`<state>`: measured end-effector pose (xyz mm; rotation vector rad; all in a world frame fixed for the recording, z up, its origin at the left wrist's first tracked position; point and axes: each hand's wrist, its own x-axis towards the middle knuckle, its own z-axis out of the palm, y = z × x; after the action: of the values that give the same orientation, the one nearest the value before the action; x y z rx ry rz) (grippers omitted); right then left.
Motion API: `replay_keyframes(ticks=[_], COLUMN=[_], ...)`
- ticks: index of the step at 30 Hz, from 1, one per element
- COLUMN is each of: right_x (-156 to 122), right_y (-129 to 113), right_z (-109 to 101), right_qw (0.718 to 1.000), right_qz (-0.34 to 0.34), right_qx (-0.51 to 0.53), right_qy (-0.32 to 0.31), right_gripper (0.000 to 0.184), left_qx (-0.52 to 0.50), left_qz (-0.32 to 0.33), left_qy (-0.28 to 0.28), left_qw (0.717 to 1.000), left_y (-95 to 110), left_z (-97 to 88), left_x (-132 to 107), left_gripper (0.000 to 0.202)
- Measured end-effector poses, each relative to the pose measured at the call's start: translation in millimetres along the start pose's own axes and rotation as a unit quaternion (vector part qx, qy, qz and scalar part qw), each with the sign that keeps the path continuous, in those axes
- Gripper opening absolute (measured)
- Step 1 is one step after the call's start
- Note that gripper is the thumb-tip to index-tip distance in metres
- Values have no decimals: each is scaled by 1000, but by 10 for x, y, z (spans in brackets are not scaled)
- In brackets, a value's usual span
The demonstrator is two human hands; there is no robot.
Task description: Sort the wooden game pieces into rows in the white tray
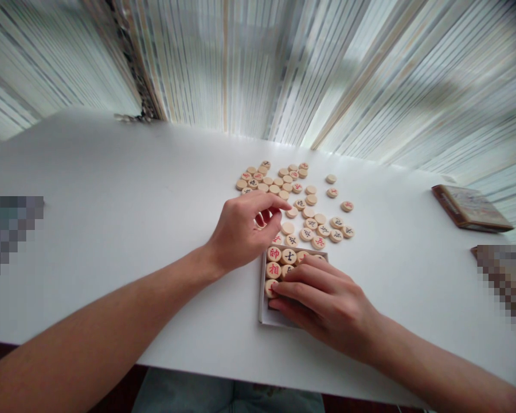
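Observation:
Several round wooden game pieces with red or black characters lie scattered on the white table. A shallow white box near the front edge holds a few of them, such as the red-marked piece. My left hand hovers just beyond the box, fingers curled in a pinch over the loose pieces; what it holds is hidden. My right hand lies flat across the box, fingertips pressing on the pieces inside.
A brown box lid rests at the right of the table. Striped curtains hang behind the table's far edge. Blurred patches sit at the left and right borders.

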<state>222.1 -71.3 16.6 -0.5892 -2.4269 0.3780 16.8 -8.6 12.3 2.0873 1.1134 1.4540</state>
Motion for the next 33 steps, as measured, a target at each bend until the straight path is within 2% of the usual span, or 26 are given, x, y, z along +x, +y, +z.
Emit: replay_keyframes(ticks=[10, 19, 22, 27, 33], right_x=[42, 13, 8, 3, -12], right_y=[54, 450, 367, 125, 127], right_z=[-164, -421, -364, -184, -130], right_qw=[999, 988, 993, 998, 999], right_qz=[-27, 6, -8, -55, -50], right_qx=[-7, -65, -33, 4, 5], right_qy=[37, 142, 116, 16, 0], right_gripper=[8, 9, 8, 9, 9], left_qx=[14, 40, 43, 43, 45], left_qz=[-10, -39, -60, -50, -50], left_qy=[5, 48, 60, 42, 39], left_qw=[1000, 997, 995, 997, 997], left_y=[-15, -134, -184, -186, -174], left_z=[-30, -192, -209, -174, -165], left_x=[13, 145, 168, 150, 145], left_gripper=[21, 15, 14, 16, 16])
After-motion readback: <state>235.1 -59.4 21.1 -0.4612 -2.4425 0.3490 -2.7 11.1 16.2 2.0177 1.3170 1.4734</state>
